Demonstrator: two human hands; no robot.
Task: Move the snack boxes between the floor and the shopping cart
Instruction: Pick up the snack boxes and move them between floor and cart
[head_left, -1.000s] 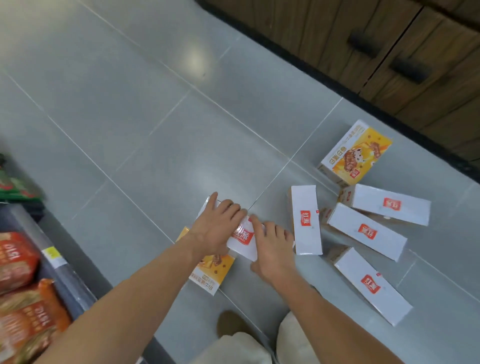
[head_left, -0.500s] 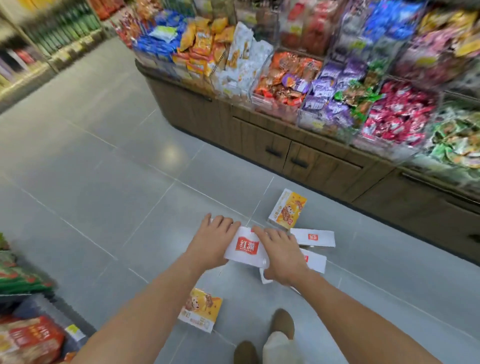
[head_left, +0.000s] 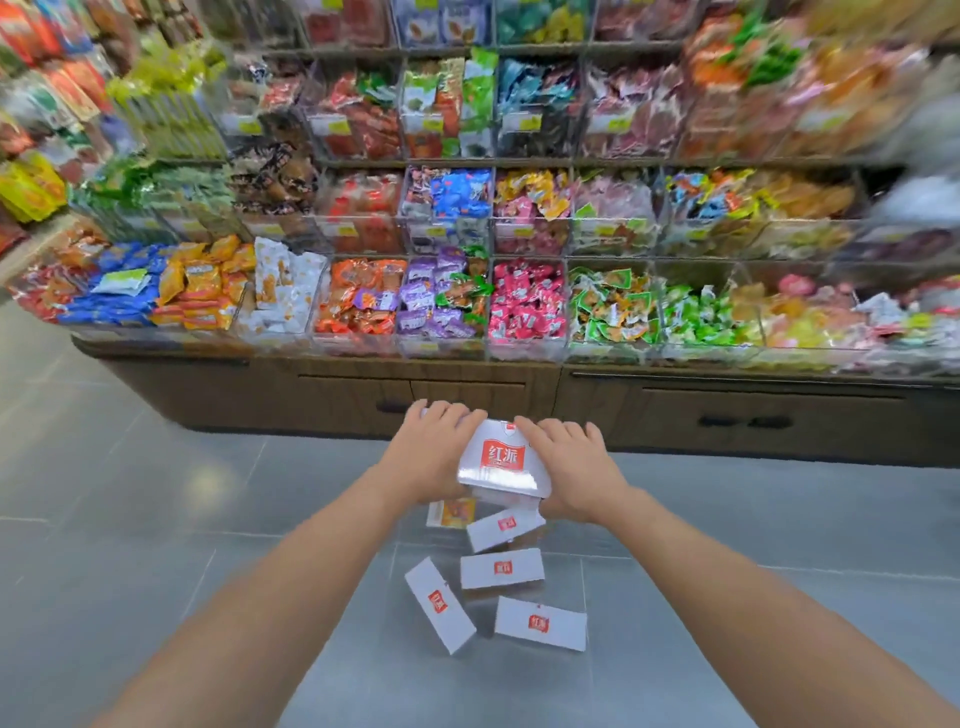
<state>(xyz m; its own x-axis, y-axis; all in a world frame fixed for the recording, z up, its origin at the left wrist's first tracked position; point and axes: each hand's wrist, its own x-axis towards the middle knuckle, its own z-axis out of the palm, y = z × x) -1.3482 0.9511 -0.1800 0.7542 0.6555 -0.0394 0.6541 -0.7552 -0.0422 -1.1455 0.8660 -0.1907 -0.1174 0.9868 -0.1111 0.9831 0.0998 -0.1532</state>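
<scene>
head view: both bare arms stretch forward from the lower corners, and the forearms converge toward the middle. the left hand (head_left: 431, 452) and the right hand (head_left: 576, 467) hold a white snack box (head_left: 501, 460) with a red logo between them, well above the grey tiled floor (head_left: 156, 519). the left fingers (head_left: 447, 415) curl over the box's far left edge and the right fingers (head_left: 561, 434) wrap over its right edge, so both hands are clamped on it. a white layer shows just under this box, but whether it is another box cannot be told.

on the floor below lie a yellow snack box (head_left: 452, 513), partly hidden, a second white box (head_left: 504, 527), a third white box (head_left: 501, 569), a tilted white box (head_left: 439, 605) and the nearest white box (head_left: 540, 623). behind them stands a wooden cabinet (head_left: 337, 395) topped by clear bins of wrapped snacks (head_left: 524, 306).
</scene>
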